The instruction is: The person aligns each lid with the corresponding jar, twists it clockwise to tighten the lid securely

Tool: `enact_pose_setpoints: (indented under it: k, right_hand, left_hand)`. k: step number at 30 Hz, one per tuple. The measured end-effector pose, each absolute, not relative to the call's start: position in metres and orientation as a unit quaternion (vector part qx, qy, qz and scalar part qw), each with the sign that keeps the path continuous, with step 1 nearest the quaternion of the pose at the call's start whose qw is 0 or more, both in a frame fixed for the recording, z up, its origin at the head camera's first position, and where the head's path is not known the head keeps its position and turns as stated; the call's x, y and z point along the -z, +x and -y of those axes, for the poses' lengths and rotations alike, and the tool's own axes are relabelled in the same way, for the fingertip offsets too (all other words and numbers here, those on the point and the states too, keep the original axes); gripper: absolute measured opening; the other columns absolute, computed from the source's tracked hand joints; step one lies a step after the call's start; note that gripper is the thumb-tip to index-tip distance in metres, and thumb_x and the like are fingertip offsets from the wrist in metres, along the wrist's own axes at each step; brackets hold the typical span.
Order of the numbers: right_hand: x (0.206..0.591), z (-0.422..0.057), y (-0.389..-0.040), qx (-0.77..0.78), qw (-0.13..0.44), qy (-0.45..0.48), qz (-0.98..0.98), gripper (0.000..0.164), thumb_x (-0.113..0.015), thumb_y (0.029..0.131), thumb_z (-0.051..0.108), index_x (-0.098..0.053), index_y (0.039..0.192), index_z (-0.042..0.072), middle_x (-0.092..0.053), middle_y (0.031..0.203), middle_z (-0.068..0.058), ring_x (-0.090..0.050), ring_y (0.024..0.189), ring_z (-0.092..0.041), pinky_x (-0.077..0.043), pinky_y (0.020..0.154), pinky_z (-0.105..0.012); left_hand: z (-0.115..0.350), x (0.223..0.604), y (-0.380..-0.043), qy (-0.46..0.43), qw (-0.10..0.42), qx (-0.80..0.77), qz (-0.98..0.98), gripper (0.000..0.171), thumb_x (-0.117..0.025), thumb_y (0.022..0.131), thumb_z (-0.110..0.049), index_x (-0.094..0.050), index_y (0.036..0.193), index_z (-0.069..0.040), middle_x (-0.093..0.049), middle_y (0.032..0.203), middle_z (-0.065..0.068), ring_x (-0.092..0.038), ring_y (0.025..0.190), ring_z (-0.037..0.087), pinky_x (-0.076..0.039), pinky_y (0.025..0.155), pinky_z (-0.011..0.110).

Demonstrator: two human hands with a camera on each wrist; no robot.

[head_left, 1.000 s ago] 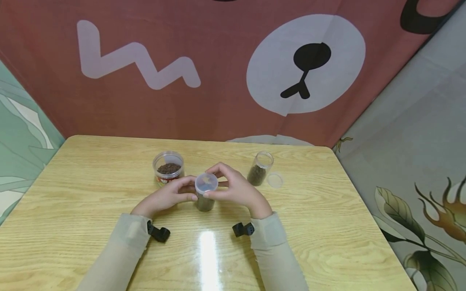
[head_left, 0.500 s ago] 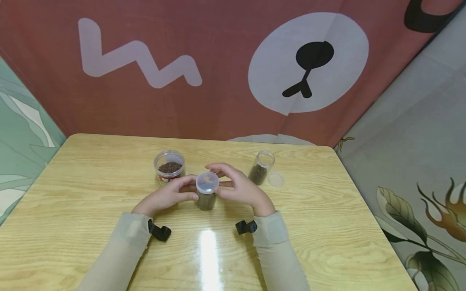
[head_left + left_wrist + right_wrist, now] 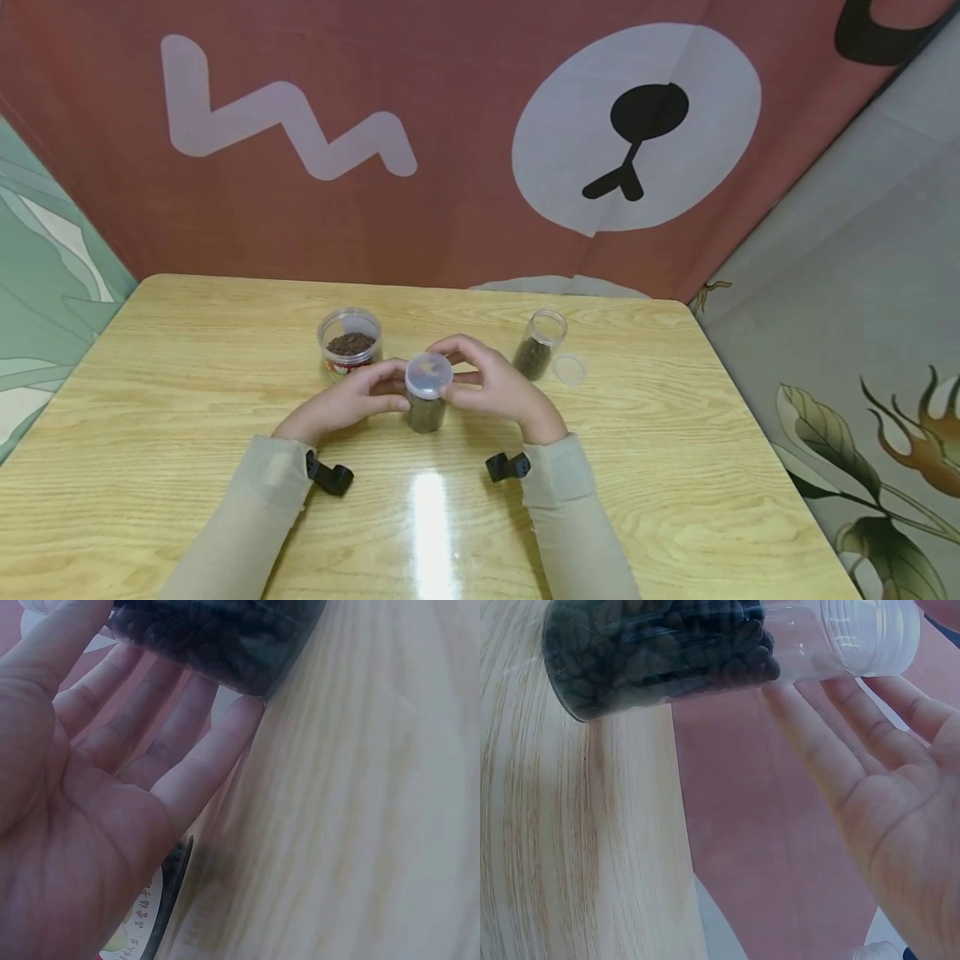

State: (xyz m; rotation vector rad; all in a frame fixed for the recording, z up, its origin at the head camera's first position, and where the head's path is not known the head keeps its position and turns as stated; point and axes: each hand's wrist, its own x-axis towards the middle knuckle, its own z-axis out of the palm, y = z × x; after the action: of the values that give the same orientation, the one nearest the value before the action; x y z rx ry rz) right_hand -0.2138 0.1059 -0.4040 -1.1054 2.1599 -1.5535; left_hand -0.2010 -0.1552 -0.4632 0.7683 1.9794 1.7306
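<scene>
A clear cylindrical jar [image 3: 425,414] with a translucent lid [image 3: 429,375] stands near the middle of the table. Dark pieces like beans or seeds fill its lower part, seen closer in the right wrist view, where the jar [image 3: 660,652] appears sideways. My left hand [image 3: 341,407] holds the jar from the left, thumb in front and fingers behind. From the right, my right hand [image 3: 495,387] grips the lid, its thumb on the near right edge and fingers at the far side. In the left wrist view, the left little finger reaches the jar's base [image 3: 217,645].
Behind the left hand stands an open wide tub [image 3: 349,343] of brown crumbly bits. A second, uncovered jar [image 3: 536,350] of dark pieces is at the back right, with a loose clear lid [image 3: 570,369] flat beside it. A printed cloth [image 3: 450,208] hangs behind the table [image 3: 675,467].
My right thumb has shifted from the lid's front round to its right edge. The left hand and the jar have stayed almost in place.
</scene>
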Motion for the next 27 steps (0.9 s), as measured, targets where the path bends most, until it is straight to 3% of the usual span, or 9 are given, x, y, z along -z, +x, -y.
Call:
enact_pose_setpoints:
  k: [18,27]
  right_hand:
    - [0.3994,-0.1009,-0.2115,0.541,0.13,-0.333,-0.761,0.041,-0.081,0.086,0.007,-0.058,0.12,0.008,-0.062,0.118,-0.007,-0.061,0.113,-0.023,-0.056,0.096,-0.035]
    - [0.4009,-0.1,-0.211,0.543,0.124,-0.313,-0.769,0.048,-0.086,0.081,0.006,-0.055,0.117,0.006,-0.06,0.118,-0.009,-0.061,0.113,-0.025,-0.056,0.095,-0.035]
  left_hand:
    - [0.156,0.462,-0.2005,0.271,0.201,-0.615,-0.713,0.049,-0.067,0.1,-0.015,-0.05,0.143,0.001,-0.055,0.14,0.018,-0.054,0.131,0.036,-0.048,0.104,0.033]
    - [0.1549,0.4628,-0.201,0.272,0.2,-0.613,-0.715,0.05,-0.067,0.099,-0.015,-0.049,0.143,0.001,-0.055,0.14,0.019,-0.054,0.131,0.037,-0.048,0.105,0.034]
